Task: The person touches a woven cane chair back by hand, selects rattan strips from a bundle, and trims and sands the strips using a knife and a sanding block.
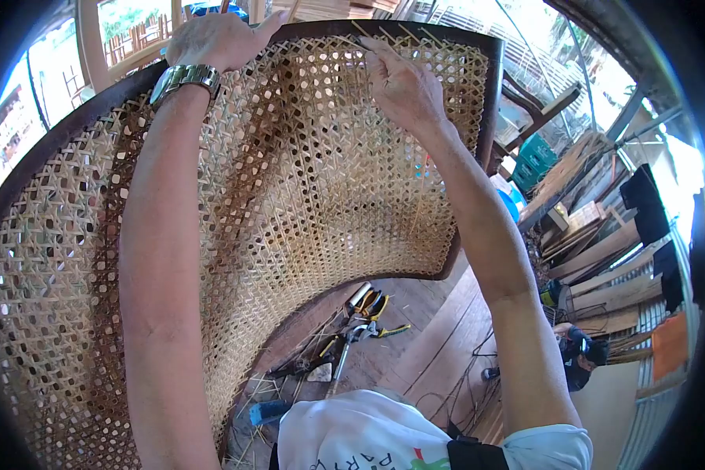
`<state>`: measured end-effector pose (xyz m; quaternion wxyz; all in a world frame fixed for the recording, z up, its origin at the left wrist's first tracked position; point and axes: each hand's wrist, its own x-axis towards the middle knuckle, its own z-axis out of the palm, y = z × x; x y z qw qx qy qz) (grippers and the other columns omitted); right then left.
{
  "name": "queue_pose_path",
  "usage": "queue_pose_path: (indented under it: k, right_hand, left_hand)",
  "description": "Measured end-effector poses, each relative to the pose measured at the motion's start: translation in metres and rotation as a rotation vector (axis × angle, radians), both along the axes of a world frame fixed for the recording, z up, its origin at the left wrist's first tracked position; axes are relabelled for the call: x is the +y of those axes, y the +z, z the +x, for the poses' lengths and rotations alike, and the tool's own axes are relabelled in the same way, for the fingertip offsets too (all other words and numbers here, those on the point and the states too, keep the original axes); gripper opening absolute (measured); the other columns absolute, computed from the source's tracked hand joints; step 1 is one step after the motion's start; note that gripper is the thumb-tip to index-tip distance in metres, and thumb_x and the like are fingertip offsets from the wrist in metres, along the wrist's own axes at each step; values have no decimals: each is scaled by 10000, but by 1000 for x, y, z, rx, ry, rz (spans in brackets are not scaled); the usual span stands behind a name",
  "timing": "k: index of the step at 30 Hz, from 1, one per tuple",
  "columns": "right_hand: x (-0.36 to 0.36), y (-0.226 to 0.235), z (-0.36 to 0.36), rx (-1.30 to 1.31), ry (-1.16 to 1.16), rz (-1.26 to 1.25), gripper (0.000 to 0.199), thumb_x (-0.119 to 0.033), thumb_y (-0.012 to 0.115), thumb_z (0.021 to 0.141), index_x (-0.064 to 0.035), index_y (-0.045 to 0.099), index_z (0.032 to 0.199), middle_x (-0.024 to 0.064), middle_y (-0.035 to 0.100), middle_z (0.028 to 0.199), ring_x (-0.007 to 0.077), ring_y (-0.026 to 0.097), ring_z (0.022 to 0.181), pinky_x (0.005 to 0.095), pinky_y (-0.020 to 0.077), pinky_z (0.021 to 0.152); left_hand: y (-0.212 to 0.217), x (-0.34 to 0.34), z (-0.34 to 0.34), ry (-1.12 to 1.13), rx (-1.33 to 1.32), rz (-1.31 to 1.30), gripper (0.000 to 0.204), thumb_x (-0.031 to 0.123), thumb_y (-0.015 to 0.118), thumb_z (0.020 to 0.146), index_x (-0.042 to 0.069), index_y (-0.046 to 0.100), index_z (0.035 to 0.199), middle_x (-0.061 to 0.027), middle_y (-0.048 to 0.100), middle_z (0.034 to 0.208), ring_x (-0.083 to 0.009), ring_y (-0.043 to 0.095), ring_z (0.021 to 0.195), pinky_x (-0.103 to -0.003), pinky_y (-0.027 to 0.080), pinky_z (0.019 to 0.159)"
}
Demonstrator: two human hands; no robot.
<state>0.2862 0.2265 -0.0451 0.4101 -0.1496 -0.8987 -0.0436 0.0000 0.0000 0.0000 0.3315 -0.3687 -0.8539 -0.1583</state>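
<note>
A panel of woven cane webbing (329, 172), set in a dark wooden frame (489, 94), is held up directly before the person, and most of the left and middle of the view is filled by it; its lower edge is curved above the floor. The left hand (211, 41), above a metal wristwatch (186, 78), is laid over the upper rail of the frame; its thumb is stretched away from the other fingers, whose tips are hidden, so it cannot be told whether the rail is gripped. The right hand (403, 82) is placed at the upper border of the webbing, just below the rail; its index finger is extended toward the border and the other fingers are curled in; whether something thin is pinched there cannot be told. Near this hand, several pale cane strands (407, 31) are seen lying across the rail. On the floor below, yellow-and-black-handled pliers (374, 305) are laid near metal shears (360, 333); at the right, another person (583, 356) is seen low down, and a green crate (534, 160) is placed beyond the frame.
</note>
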Motion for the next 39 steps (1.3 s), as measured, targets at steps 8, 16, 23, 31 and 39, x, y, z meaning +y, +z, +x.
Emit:
queue_pose_path:
  k: [8,16,23,31,39]
  right_hand:
    - [-10,11,9,-88,-26,-87,509,-574,550,1347,-367,735,1773,143,960,1236,441,921,1199,634,721,1062]
    - [-3,-3,-3,-5,12,-17,510,-595,545,1353,-376,726,1777,150,955,1174,433,926,1123,624,736,1032]
    - [-9,1,-4,-31,-18,-15,498,-543,562,1353,-315,730,1762,159,953,1180,432,932,1147,617,748,987]
    - [-56,41,-1,-253,-227,-39,489,-472,539,1354,-259,733,1748,184,941,1299,426,923,1230,633,735,1101]
    - [-29,180,-5,-844,-196,494,377,-336,882,992,-124,1016,1273,202,966,1257,304,951,1136,550,747,929]
  left_hand:
    - [-3,-9,19,-14,23,121,1166,1133,368,1132,150,683,590,27,518,513,-138,513,496,-358,344,502]
    - [-3,-6,6,2,30,114,1204,1151,353,1117,121,746,634,-18,607,557,-186,598,540,-407,424,531]
    - [3,-11,10,-9,17,98,1235,1161,361,1104,93,821,686,-69,675,592,-240,673,578,-476,502,562]
    - [-4,-9,-10,36,-85,-51,1210,1141,373,1120,102,845,720,-68,695,614,-249,705,609,-478,526,588]
    - [-12,0,-9,-54,3,26,1130,1132,373,1134,159,792,743,27,609,591,-137,615,551,-389,460,564]
